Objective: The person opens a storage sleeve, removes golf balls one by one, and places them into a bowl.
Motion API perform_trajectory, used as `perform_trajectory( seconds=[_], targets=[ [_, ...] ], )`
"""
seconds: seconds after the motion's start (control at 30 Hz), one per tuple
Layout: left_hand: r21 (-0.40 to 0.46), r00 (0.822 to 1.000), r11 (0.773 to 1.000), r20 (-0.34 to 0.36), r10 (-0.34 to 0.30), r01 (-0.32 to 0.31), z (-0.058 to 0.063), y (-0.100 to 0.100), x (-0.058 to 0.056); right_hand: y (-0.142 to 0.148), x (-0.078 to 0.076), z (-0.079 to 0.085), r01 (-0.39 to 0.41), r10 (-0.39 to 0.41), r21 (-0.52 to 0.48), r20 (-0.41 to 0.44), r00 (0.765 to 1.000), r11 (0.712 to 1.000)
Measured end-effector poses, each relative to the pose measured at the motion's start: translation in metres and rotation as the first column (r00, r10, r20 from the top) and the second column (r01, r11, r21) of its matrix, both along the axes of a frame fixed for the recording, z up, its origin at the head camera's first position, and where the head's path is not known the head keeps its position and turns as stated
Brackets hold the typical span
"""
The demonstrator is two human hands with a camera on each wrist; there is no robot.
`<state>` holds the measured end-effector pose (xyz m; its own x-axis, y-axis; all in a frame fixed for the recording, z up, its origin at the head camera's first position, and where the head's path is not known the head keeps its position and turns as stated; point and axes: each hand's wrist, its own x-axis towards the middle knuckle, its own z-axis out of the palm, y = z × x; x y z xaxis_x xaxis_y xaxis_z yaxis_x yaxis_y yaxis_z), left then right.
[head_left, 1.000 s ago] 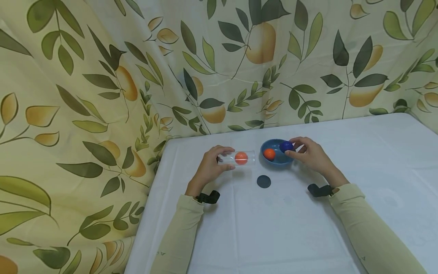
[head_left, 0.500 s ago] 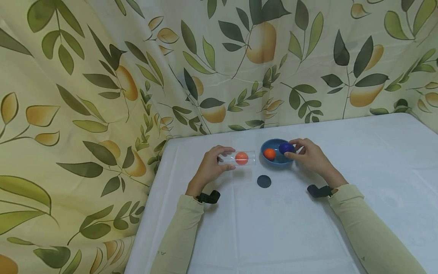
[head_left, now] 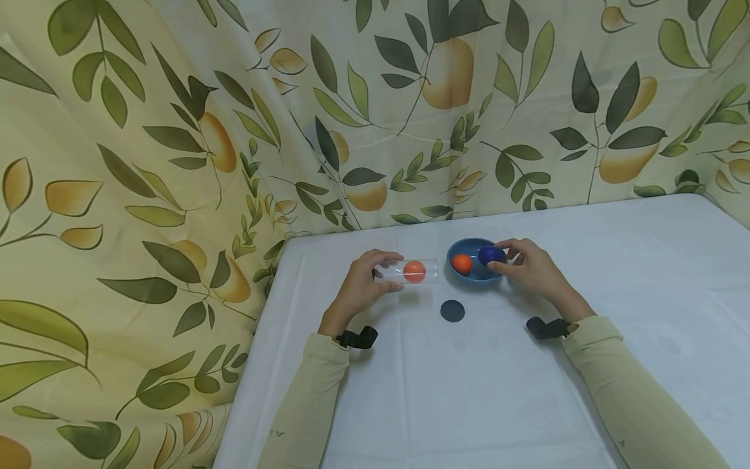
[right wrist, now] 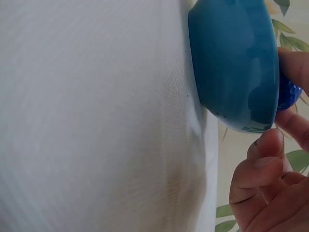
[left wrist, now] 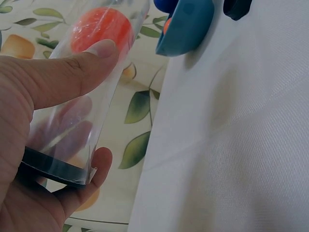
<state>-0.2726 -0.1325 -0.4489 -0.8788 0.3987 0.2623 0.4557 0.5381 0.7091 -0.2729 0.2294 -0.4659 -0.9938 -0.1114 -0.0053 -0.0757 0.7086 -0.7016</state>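
A clear plastic tube (head_left: pixel 387 271) lies sideways in my left hand (head_left: pixel 356 284), thumb on one side and fingers on the other. Its dark base (left wrist: pixel 55 166) is at the palm end in the left wrist view. Inside, towards the far end, sits an orange ball (head_left: pixel 414 271). My right hand (head_left: pixel 534 268) pinches a dimpled blue ball (head_left: pixel 489 255) at the right side of a blue bowl (head_left: pixel 476 281). Another orange ball (head_left: pixel 461 264) rests in the bowl's left part. In the right wrist view the bowl's wall partly hides the blue ball (right wrist: pixel 288 92).
A dark round disc (head_left: pixel 452 311) lies on the white tablecloth (head_left: pixel 469 391), just in front of the bowl. Behind the table and along its left side hangs a leaf-and-fruit patterned curtain (head_left: pixel 258 130).
My right hand has lowered the blue ball slightly within the bowl's right side. The left hand and the tube have stayed almost still.
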Motion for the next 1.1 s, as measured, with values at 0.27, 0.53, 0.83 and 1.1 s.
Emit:
perform_trajectory(
  seconds=[0.27,0.53,0.83,1.1],
  targets=[
    [-0.002,1.0,1.0,0.009,-0.001,0.001,0.001,0.001,0.001,0.0,0.001,0.0,0.004,-0.004,0.001,0.006,1.0,1.0],
    [-0.009,1.0,1.0,0.001,0.002,-0.002,0.001,0.001,0.001,0.002,0.002,-0.001,0.019,-0.02,-0.017,-0.038,0.999,1.0],
    [-0.014,1.0,1.0,-0.001,0.01,-0.01,0.001,0.001,0.001,0.005,0.003,0.004,0.05,-0.053,-0.042,-0.083,0.995,0.998],
    [-0.014,1.0,1.0,0.003,0.011,-0.011,0.001,0.001,0.002,0.004,0.005,0.014,0.062,-0.067,-0.059,-0.103,0.992,0.996]
  ],
)
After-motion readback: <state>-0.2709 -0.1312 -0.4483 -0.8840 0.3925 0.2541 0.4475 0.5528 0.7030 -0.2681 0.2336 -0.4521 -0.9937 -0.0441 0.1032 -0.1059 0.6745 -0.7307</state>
